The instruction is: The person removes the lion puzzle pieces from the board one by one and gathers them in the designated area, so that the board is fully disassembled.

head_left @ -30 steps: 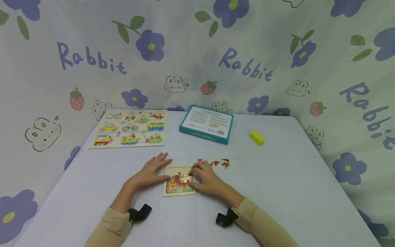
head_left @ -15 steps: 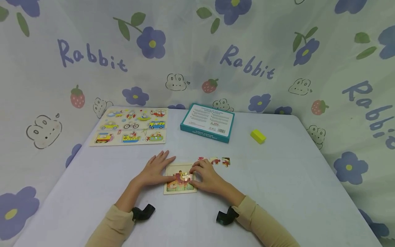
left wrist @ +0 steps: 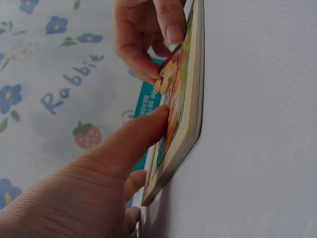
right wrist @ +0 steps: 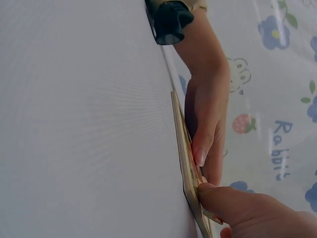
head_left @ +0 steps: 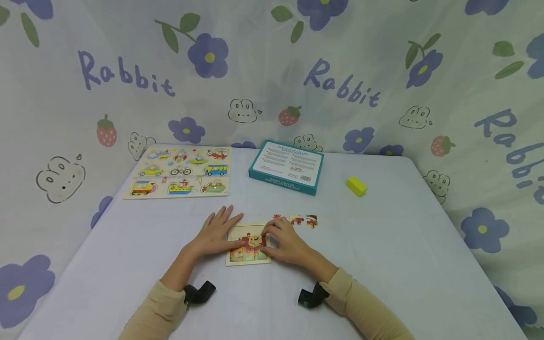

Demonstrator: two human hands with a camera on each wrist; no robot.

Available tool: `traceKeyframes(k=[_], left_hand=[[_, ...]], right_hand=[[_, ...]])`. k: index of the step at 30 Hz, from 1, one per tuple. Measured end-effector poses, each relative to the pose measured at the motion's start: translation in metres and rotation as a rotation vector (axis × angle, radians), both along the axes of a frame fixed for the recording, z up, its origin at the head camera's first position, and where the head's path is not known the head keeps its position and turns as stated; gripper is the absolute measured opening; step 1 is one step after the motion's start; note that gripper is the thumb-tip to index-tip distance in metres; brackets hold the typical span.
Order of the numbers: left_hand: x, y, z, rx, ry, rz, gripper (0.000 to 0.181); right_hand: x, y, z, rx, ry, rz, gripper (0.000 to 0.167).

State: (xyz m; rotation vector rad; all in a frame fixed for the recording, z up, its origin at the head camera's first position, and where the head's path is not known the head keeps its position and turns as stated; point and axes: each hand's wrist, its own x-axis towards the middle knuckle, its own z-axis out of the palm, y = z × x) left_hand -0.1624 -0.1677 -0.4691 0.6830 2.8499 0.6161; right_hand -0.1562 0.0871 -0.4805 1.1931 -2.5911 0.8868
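Observation:
A small wooden jigsaw puzzle [head_left: 248, 264] with a bear picture lies flat on the white table, several pieces in its frame. My right hand [head_left: 290, 244] is at its right side, thumb and fingers pinching a jigsaw piece [left wrist: 168, 74] that looks raised and tilted over the picture in the left wrist view. My left hand [head_left: 212, 237] lies at the left edge with fingers spread, its thumb resting on the picture. Behind the right hand are loose jigsaw pieces [head_left: 296, 220], one partly hidden by its fingers.
Toward the back left lies a vehicle puzzle board [head_left: 180, 172]. A teal-edged box [head_left: 286, 166] stands at the back middle. Right of it is a yellow block [head_left: 356, 186]. A patterned curtain [head_left: 272, 71] rises behind the table.
The piece by my right fingers has lost its bright glare, and the bear's face shows clearly. My left hand has moved slightly right, its thumb further over the picture.

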Motion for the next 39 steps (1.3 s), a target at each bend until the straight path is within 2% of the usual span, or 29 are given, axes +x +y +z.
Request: traceKeyframes(k=[8, 15, 24, 39], left_hand=[[-0.0002, 0.0002, -0.0006, 0.004, 0.002, 0.004, 0.085], [0.0011, -0.0006, -0.0021, 0.006, -0.002, 0.004, 0.086], [-0.0002, -0.0030, 0.0006, 0.039, -0.022, -0.018, 0.081], [0.0010, -0.0031, 0.0038, 0.050, -0.035, -0.012, 0.075]], right_hand=[[-0.0013, -0.0008, -0.0015, -0.049, 0.031, 0.012, 0.028], [-0.0040, -0.0008, -0.0072, -0.110, 0.097, 0.063, 0.023], [-0.0040, 0.0004, -0.0021, -0.128, 0.058, 0.056, 0.009], [-0.0039, 0.0010, -0.0023, -0.187, -0.007, 0.018, 0.010]])
